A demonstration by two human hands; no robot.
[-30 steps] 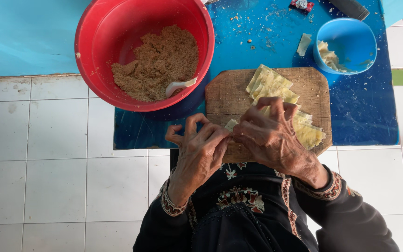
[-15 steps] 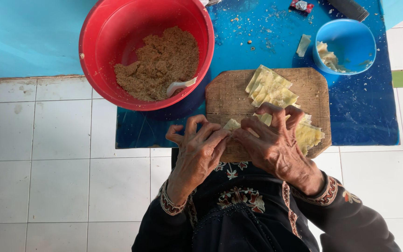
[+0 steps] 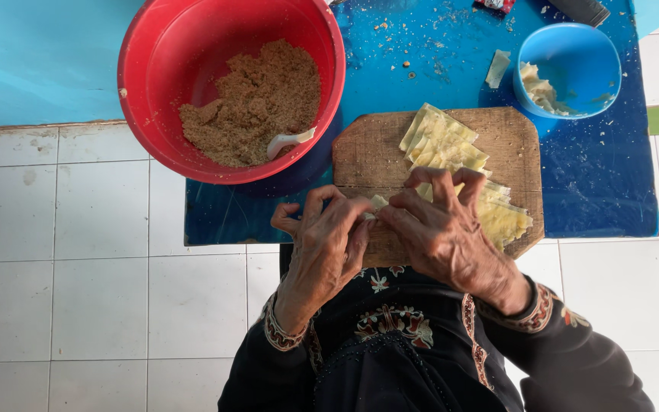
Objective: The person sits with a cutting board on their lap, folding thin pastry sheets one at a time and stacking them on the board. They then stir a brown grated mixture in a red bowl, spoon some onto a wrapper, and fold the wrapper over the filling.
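Between the fingertips of both hands, a small pale dough wrapper is pinched, held just above the near edge of the wooden cutting board. The left hand and the right hand are closed narrowly on it from either side, fingers curled and meeting in the middle, apparently so that the soft sheet can be folded or sealed without slipping. Only a corner of the wrapper shows; its long axis cannot be told, though the visible part seems to lie across, from one hand to the other.

Just beyond the right hand, a fanned stack of yellow wrappers is laid on the board, close enough to be reached easily. Beyond the left hand, a large red bowl holds brown crumbly filling with a white spoon resting in it. Farther off, beyond the right hand, a small blue bowl contains pale scraps. Everything is set on a blue mat over a white tiled floor.
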